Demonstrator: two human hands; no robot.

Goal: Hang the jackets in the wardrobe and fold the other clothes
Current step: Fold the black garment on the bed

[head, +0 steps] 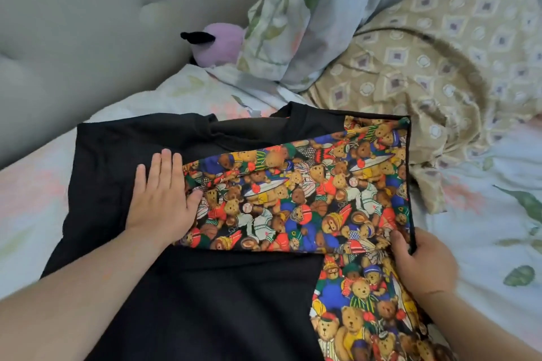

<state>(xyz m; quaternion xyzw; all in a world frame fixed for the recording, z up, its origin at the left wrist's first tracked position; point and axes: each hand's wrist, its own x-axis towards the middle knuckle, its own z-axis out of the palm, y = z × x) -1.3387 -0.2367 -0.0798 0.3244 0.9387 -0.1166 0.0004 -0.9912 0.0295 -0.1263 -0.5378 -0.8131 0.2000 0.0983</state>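
**Step in hand (judged):** folding a garment; no jacket is being handled.

**Position of the work:** The shirt [234, 302], black with a teddy-bear printed panel [308, 184], lies flat on the bed sheet [484, 214], directly under both hands. The printed side is turned inward across the black body. Its free edge ends at the left thumb.

**Left hand** [161, 202]: palm down, with the fingers [167, 164] straight and close together. It presses the black fabric flat, and the thumb touches the edge of the printed panel.

**Right hand** [422, 264]: pinches the right-hand fold line near its lower corner. The thumb [400, 240] lies on top. The remaining fingers curl under the cloth and are hidden.

**Next move (judged):** The black side outboard of the left little finger is not yet folded in.
1. Take that edge in the left hand.
2. Keep the right-hand fold pinned while doing so, so that the layer does not slide open.

**Containers:** No wardrobe, drawer or basket is in view, so contents cannot be reported.

**Beyond the fingertips:**
- a beige patterned blanket [440, 53]
- a floral pillow [308, 9]
- a purple plush toy [223, 41]
- a padded headboard [88, 23]
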